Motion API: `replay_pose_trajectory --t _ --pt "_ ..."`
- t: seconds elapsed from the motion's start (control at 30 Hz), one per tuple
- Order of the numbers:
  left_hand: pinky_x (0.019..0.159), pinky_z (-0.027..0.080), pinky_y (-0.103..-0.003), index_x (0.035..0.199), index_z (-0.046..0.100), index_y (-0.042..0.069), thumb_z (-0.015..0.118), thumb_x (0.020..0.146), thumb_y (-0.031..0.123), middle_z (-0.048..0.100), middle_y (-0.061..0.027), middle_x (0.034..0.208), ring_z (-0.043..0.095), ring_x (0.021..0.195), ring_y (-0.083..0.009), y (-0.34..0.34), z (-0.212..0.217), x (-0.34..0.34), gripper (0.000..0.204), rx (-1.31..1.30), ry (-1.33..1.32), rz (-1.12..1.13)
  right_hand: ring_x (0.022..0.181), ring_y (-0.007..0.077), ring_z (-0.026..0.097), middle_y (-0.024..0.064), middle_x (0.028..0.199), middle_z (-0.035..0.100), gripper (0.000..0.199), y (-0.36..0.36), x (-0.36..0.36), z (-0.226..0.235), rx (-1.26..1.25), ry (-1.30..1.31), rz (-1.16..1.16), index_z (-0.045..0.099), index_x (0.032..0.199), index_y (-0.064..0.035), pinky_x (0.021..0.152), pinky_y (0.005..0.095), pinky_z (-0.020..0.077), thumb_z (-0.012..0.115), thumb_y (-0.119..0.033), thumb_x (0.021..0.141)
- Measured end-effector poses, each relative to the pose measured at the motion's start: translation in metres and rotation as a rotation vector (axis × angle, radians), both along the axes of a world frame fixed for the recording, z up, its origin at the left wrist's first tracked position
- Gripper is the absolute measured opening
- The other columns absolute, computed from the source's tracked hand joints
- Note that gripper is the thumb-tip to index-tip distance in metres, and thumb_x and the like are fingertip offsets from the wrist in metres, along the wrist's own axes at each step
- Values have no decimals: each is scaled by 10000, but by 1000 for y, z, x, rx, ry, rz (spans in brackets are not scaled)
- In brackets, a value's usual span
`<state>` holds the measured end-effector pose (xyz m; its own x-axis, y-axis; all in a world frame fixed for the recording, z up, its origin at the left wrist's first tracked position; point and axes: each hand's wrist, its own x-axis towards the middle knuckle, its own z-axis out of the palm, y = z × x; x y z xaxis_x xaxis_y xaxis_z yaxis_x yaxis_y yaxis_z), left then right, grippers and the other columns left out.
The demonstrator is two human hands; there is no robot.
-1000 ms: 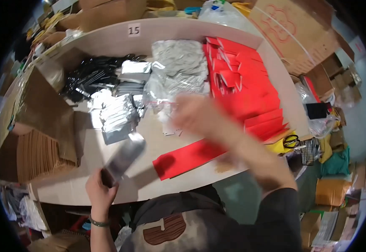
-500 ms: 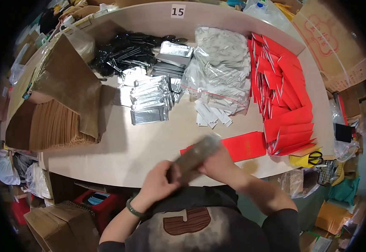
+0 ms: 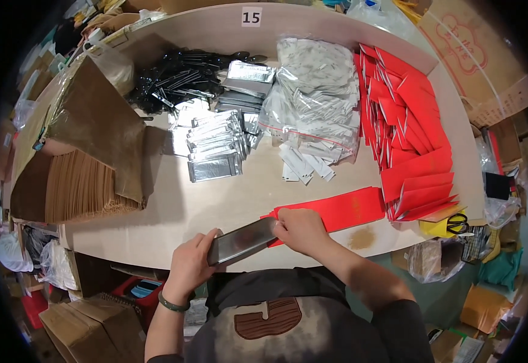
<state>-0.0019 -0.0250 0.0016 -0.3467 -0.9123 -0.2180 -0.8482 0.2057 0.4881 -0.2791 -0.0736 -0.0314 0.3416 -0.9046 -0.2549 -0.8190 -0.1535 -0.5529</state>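
**Silver pouch held at both ends**

At the tabletop's [image 3: 155,236] near edge, the left hand [image 3: 190,266] grips one end of a silver pouch [image 3: 243,240]; the right hand [image 3: 300,230] pinches the other, beside a red envelope [image 3: 336,209]. Best kept level, with fingertips square on the end.

Two hands meet at the counter's [image 3: 173,212] near edge, the left hand [image 3: 192,266] and right hand [image 3: 300,230], sharing one silver pouch [image 3: 243,240]. One long red envelope [image 3: 336,210] lies flat beside them, and one pair of scissors [image 3: 456,224] sits at the right edge. The red envelopes [image 3: 406,127], silver pouches [image 3: 215,145], black utensils [image 3: 173,81] and brown paper bags [image 3: 76,187] lie in piles too dense to count.
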Motion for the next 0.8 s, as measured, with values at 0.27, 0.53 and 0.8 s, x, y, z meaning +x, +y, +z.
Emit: replay_pose_trajectory --t 0.27,0.53,0.8 --pt "737 529 -397 1301 533 95 829 617 127 616 -121 972 636 879 -332 9 -24 5 747 -123 97 160 769 358 639 159 759 642 210 6 2 3 -39 -30 0 587 856 -15 673 464 492 615 -215 915" --pt "737 517 -406 1303 520 112 838 595 131 607 -112 967 631 870 -338 -11 -7 -2 776 -8 15 -101 722 378 650 164 717 654 185 12 32 -10 -54 -145 25 625 790 -35 662 476 518 641 -217 818" --pt "832 507 -401 1199 623 73 780 731 102 632 -142 1144 595 1046 -342 -27 12 49 494 -515 163 121 892 373 620 170 954 650 264 -85 -29 -20 -572 154 -271 638 1039 -40 799 437 505 700 -185 828"
